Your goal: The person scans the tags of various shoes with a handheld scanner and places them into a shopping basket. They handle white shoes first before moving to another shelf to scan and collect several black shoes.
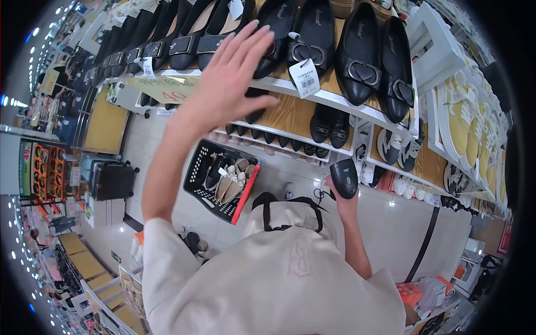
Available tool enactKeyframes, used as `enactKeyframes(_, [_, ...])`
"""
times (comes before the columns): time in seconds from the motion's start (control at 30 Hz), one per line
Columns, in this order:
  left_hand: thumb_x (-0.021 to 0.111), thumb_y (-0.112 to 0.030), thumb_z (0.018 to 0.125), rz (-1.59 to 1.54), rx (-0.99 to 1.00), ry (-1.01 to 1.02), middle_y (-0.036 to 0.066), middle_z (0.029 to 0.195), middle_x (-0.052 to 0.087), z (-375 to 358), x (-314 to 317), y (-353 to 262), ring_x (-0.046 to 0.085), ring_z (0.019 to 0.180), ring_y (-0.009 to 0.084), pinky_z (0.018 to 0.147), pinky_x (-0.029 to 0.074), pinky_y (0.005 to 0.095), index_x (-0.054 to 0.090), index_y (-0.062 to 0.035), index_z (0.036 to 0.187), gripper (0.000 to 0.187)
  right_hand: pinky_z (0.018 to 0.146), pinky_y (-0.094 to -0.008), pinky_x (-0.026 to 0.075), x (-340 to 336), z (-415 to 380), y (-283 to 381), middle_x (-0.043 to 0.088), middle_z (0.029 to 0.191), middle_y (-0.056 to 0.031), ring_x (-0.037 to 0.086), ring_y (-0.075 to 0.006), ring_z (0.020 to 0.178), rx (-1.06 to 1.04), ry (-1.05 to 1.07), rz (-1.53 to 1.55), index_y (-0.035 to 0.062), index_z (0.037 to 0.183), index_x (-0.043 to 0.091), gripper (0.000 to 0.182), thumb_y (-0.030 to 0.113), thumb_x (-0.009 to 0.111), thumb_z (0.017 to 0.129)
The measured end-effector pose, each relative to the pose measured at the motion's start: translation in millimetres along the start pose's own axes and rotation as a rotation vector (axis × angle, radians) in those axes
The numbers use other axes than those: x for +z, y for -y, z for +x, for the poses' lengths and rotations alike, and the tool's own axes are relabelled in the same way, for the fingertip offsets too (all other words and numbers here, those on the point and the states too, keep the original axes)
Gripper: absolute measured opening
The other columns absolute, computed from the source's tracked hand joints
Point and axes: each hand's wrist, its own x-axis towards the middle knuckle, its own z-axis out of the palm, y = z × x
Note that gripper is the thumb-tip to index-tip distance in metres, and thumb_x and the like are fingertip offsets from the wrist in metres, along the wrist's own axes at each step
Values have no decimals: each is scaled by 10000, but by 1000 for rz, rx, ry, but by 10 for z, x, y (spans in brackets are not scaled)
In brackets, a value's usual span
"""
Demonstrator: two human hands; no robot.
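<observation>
My left hand is raised over the front edge of the upper shelf, fingers stretched out and thumb apart, holding nothing. Its fingertips overlap a black flat shoe in this view. Just right of it stands a black flat with a round buckle, from which a white price tag hangs over the shelf edge. Low on the right, my right hand is wrapped round a black barcode scanner; most of the fingers are hidden behind it.
A black basket with a red handle holds several shoes on the floor. More black flats line the upper shelf, with loafers on the shelf below. Yellow sneakers fill a rack at right. A black suitcase stands at left.
</observation>
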Motion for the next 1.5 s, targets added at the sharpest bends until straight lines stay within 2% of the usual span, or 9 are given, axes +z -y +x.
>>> enactKeyframes(0.13, [829,-310,764,37,-27,313,175,1475,453,241,-109,282,448,1352,366,1123,386,416,405,-50,1462,857,847,-285,505,-82,57,11,744,971,-59,683,-139,903,-23,-36,-20,0,1020,724,144,76,721,898])
enactKeyframes(0.27, [830,-276,747,80,-5,412,158,1405,495,368,-221,227,473,1306,362,1087,412,409,448,-49,1407,796,845,-283,504,-109,92,-52,744,965,-60,683,-137,899,2,-64,42,0,1033,727,159,83,722,898])
enactKeyframes(0.53, [871,-242,674,202,22,174,138,1307,530,173,-577,-223,485,1265,368,1095,397,460,497,-58,1336,782,824,-280,507,-157,144,1,747,953,-58,685,-127,882,11,-71,8,-2,1049,729,223,133,763,875])
enactKeyframes(0.63, [903,-286,595,87,134,58,129,1100,545,-29,-579,-522,542,1094,329,1094,395,552,538,-58,1261,793,841,-289,514,-148,97,206,715,918,-48,676,-142,914,22,-64,-29,-10,1010,694,135,54,723,895])
enactKeyframes(0.8, [904,-358,648,-62,170,-100,53,1037,550,-550,-80,-1015,556,1039,237,1101,406,563,616,-79,1190,675,854,-311,521,-192,36,321,708,997,-63,672,-153,957,-79,73,-39,-14,1138,654,277,67,742,888])
enactKeyframes(0.93, [843,-324,688,-192,145,-113,30,1036,538,-816,389,-1347,548,1056,215,1126,388,566,639,-101,1195,590,940,-354,499,-38,10,720,668,1157,-87,640,-180,1056,-246,303,316,1,1320,563,468,129,738,905])
enactKeyframes(1.03, [797,-265,683,-147,182,-65,22,1065,532,-905,589,-1530,541,1096,204,1136,376,565,641,-106,1215,577,1006,-350,473,77,-65,767,591,1346,-153,608,-223,1177,-260,170,391,-12,1418,469,577,136,704,912])
enactKeyframes(1.3, [782,-223,656,-219,71,-53,31,1106,532,-941,731,-1764,523,1191,217,1169,327,555,627,-102,1255,631,1100,-370,403,208,-80,685,532,1424,-145,520,-225,1302,-283,14,433,-33,1450,433,630,149,716,917])
enactKeyframes(1.5, [868,-324,718,-348,80,45,69,1204,519,-842,608,-1726,496,1271,297,1134,331,577,552,-107,1333,725,1100,-364,401,243,-110,629,528,1433,-136,516,-213,1307,-293,-61,437,-23,1442,447,588,60,699,917])
